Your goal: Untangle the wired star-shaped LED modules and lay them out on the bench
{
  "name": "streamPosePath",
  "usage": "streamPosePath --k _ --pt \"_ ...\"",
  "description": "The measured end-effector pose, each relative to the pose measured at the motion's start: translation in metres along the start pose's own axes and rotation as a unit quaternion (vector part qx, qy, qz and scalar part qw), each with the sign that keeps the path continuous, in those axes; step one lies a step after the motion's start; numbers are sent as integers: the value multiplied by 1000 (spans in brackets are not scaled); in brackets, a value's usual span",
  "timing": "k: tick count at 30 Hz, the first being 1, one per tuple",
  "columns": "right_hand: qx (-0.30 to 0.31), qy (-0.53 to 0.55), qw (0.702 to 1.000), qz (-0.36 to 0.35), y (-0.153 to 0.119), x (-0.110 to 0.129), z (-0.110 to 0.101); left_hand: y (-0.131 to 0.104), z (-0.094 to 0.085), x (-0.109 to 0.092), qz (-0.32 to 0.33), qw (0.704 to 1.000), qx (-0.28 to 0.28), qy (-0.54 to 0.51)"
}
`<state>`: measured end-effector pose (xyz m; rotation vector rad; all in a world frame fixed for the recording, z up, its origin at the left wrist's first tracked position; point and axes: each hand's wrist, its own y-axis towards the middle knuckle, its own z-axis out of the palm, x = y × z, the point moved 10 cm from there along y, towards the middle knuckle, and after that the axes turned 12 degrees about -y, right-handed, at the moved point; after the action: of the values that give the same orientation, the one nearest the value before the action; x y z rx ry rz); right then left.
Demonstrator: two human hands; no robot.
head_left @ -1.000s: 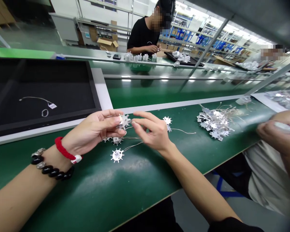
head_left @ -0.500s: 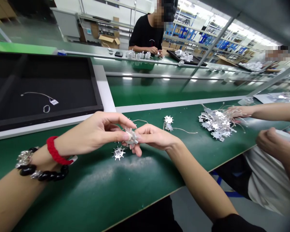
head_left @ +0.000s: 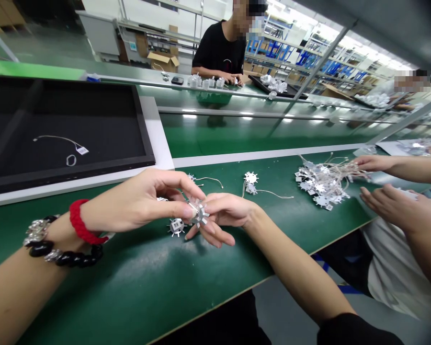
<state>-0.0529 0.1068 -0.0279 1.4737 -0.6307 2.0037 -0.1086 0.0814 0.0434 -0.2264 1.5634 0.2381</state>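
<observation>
pinched between the thumb and fingertips of both the left hand (head_left: 143, 203) and the right hand (head_left: 226, 215), a small spiked metal disc (head_left: 198, 212) sits just above the green bench (head_left: 147, 282), with a second disc (head_left: 175, 225) lying just below-left of the grip.

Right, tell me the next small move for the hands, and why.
Probably lay the star-shaped part down by the one on the bench: both the left hand and right hand pinch it above the green bench.
</observation>
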Motion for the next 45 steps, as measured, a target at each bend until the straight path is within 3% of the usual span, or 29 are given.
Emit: streamPosePath --k 7,12,16,21,28,31,35,42,44,45 --pt "18 50 998 -24 6 -2 9 -8 12 -17 126 982 83 116" --pt "-12 58 998 -1 6 -7 5 -9 12 -17 129 976 99 142" --pt "-107 18 994 9 0 -3 -13 -4 -2 -15 94 984 35 147" --pt "-242 -52 967 -58 -14 20 -36 1 -28 -2 23 994 -74 82" --pt "-340 -124 924 -124 -25 38 -47 2 -34 17 -45 993 -101 -46" --pt "-393 -230 876 -161 -35 53 -46 0 -30 28 -83 978 -112 -156" --pt "-469 -397 767 -184 -48 72 -35 0 -21 40 -121 948 -114 -271" --pt "-531 -520 627 -233 -60 86 -18 6 -12 56 -144 897 -123 -400" --pt "-539 -528 610 -242 -62 87 -15 5 -14 60 -144 892 -135 -407" --pt "-541 -518 618 -240 -62 86 -16 5 -15 62 -145 890 -143 -407"
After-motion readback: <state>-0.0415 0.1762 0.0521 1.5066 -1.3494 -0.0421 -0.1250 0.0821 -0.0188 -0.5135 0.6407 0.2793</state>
